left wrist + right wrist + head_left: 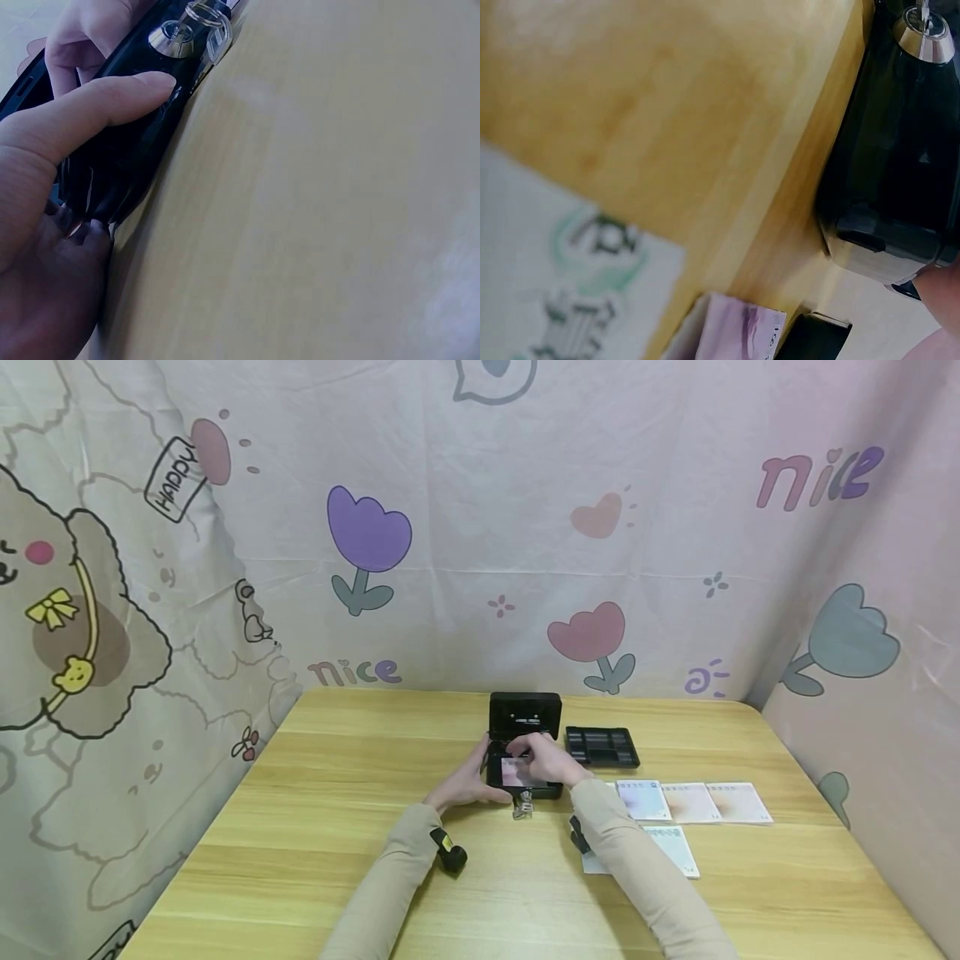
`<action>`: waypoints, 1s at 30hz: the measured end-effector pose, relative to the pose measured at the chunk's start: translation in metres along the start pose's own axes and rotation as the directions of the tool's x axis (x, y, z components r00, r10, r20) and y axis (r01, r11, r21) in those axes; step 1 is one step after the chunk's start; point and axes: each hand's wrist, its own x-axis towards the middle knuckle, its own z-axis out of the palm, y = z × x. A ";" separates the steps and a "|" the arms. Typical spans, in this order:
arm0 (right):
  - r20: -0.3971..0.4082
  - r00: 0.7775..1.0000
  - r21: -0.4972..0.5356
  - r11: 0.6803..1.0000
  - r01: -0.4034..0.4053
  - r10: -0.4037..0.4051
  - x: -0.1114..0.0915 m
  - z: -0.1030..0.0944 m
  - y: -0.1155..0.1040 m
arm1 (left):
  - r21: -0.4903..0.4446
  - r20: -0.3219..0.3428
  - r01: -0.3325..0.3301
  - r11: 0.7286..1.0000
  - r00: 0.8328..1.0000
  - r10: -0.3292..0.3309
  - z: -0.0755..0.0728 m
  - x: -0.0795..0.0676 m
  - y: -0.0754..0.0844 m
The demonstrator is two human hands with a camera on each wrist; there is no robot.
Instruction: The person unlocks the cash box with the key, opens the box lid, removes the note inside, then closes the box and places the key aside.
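Observation:
A black cash box [553,791] stands on the table with its lid [525,704] raised. My left hand [463,783] grips the box's left side; in the left wrist view its thumb lies along the front wall and the fingers bend round the corner. My right hand [551,760] reaches down into the box, over a pinkish printed paper [513,773]. Whether its fingertips pinch that paper is hidden. On the front, a silver lock [171,39] carries a ring with a key or tag [522,808].
A black compartment tray [602,747] lies to the right of the box. Nearer are printed paper stacks, bluish [642,800], tan [692,802] and pinkish [738,802], in a row, with a greenish one [675,850] below, partly under the right arm. A patterned curtain [480,527] hangs behind.

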 end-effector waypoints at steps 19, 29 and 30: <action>-0.143 0.990 0.095 0.995 -0.001 0.015 0.000 -0.006 -0.006 | 0.004 0.001 0.031 1.000 1.000 -0.031 0.001 -0.002 0.003; -0.145 0.988 0.163 0.983 0.079 -0.055 -0.004 -0.013 -0.004 | 0.021 -0.007 0.044 0.999 0.999 -0.043 0.001 -0.003 0.003; -0.147 0.988 0.171 0.982 0.080 -0.054 -0.005 -0.014 -0.004 | 0.021 -0.008 0.043 0.999 0.999 -0.043 0.001 -0.003 0.003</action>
